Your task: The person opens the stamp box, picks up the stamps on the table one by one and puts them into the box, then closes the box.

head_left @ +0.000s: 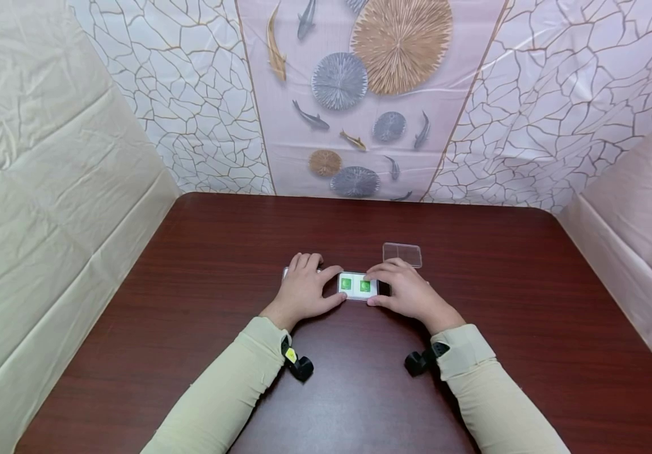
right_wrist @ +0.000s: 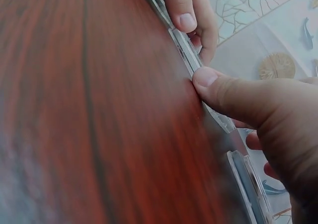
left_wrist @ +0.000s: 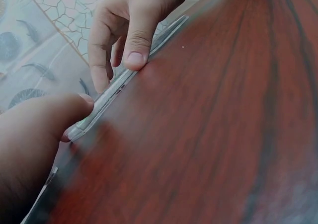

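A small flat clear plastic case (head_left: 350, 295) with a white face and two green squares lies on the table between the hands. My left hand (head_left: 305, 289) pinches its left end, thumb on the near edge and forefinger on the far one. At the right end my right hand (head_left: 408, 293) holds it the same way. Side on, the case (left_wrist: 110, 96) looks thin and layered in the left wrist view. Under the left hand's fingers the edge of another clear piece (head_left: 285, 272) shows, mostly hidden. Something dark (head_left: 384, 288) sits beneath the right hand, partly covered.
Beyond the right hand lies a clear rectangular plastic lid or tray (head_left: 402, 253). A clear-edged flat piece (right_wrist: 247, 186) is beside the right hand in the right wrist view. The dark wooden table (head_left: 349, 403) meets a patterned cloth (head_left: 201, 126) at its far edge.
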### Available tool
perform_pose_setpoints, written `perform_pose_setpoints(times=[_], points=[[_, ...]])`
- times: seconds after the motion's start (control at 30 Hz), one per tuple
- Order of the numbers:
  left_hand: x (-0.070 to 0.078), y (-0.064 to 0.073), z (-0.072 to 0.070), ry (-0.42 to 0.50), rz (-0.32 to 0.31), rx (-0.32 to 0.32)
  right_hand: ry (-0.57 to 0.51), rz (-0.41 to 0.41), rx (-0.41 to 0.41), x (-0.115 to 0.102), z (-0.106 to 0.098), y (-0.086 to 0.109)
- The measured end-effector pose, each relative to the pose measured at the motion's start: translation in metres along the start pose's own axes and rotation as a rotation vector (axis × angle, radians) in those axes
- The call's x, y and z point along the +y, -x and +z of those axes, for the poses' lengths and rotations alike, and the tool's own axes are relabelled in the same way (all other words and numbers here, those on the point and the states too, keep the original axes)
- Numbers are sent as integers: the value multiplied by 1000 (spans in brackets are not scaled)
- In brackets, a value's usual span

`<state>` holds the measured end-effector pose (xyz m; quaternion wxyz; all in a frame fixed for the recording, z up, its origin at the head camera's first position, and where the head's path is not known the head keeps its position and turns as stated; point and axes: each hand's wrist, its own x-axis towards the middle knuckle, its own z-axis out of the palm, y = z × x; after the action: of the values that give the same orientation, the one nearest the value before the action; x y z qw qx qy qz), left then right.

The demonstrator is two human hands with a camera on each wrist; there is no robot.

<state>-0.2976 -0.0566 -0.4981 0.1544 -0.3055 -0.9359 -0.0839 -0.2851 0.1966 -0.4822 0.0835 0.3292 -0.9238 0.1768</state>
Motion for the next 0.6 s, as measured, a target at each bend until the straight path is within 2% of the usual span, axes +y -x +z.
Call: perform_pose_setpoints(times=[0.27,0.4,0.5,0.6], points=[[5,-1,-7,-33,-39,-60,59,37,2,-5,-4,-3],[7,0,-8,-49,-52,-68,11,78,-21,-6,-6,-3],[8,1,-6,-50,-60,-59,-41,69,-29,-1,-6,-2],[9,1,-1,-39,-77,-46,-118,44,20,9,-9,2]])
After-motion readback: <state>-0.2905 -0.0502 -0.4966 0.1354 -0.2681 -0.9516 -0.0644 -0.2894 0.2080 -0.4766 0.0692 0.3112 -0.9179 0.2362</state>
